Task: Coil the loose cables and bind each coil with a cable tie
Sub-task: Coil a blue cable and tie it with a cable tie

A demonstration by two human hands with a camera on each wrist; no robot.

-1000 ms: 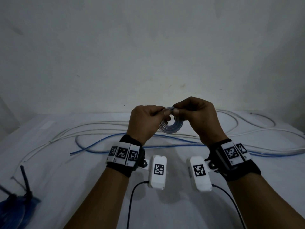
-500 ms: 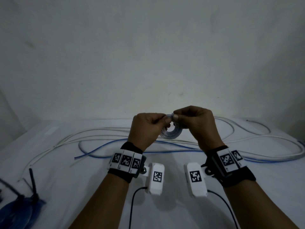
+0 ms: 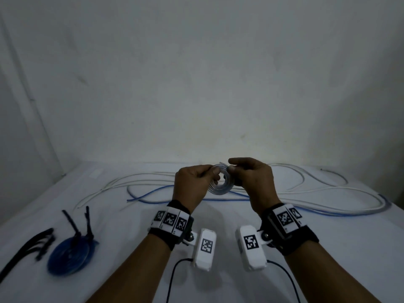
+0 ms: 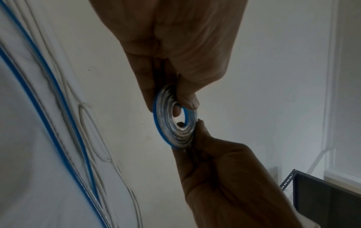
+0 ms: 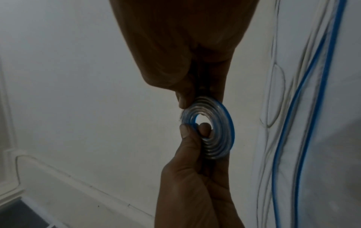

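Observation:
A small flat coil point(image 3: 220, 185) of clear cable with a blue outer turn is held up above the white table point(image 3: 218, 226), in front of me. My left hand point(image 3: 213, 173) pinches its left rim between thumb and fingers. My right hand point(image 3: 231, 169) pinches the right rim. In the left wrist view the coil point(image 4: 175, 123) sits between the left hand above and the right hand below. The right wrist view shows the coil point(image 5: 216, 132) with a left fingertip poking through its hole. I see no tie on this coil.
Loose white cables point(image 3: 306, 189) and a blue cable point(image 3: 166, 201) sprawl across the far half of the table. At the near left lie a bound blue coil point(image 3: 70, 254) and several black cable ties point(image 3: 28, 246). A plain wall stands behind.
Both hands kept hold of the coil and sank lower in the view as the camera shifted. The bound blue coil and black ties at the left came fully into sight.

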